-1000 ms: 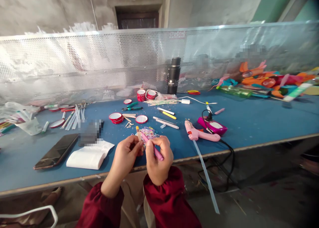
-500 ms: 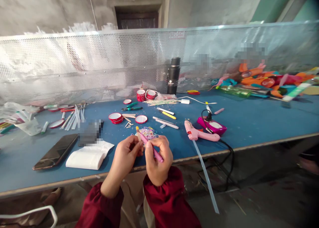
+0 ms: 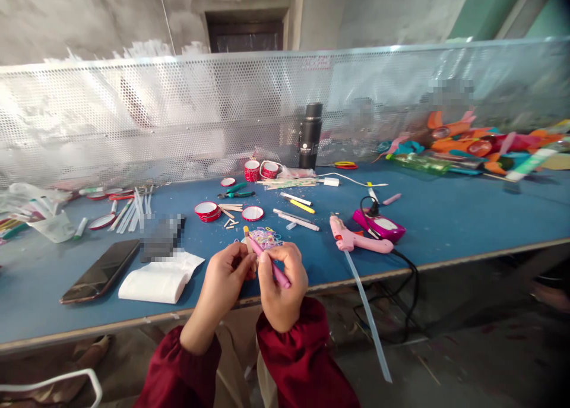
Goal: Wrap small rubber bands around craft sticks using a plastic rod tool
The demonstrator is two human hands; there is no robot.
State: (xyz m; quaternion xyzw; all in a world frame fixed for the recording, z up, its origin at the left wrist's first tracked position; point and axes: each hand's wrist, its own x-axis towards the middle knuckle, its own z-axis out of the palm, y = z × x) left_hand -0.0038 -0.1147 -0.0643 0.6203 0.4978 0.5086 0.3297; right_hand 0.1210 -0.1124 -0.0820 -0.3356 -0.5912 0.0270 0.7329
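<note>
Blue tabletop runs back to a perforated screen. At its front edge, the left hand pinches a yellow-tipped stick; the right hand curls closed around a pink pen, touching or just beside the stick. Colourful loops lie just beyond. Tabletop stretches rightward to a glue gun, its glue stick overhanging the edge.

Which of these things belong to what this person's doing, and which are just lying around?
Seemingly in use:
pink pen, in the right hand
yellow-tipped flat stick, in the left hand

Apparently just lying or standing about:
pink glue gun
smartphone
teal-handled pliers
black flask
</note>
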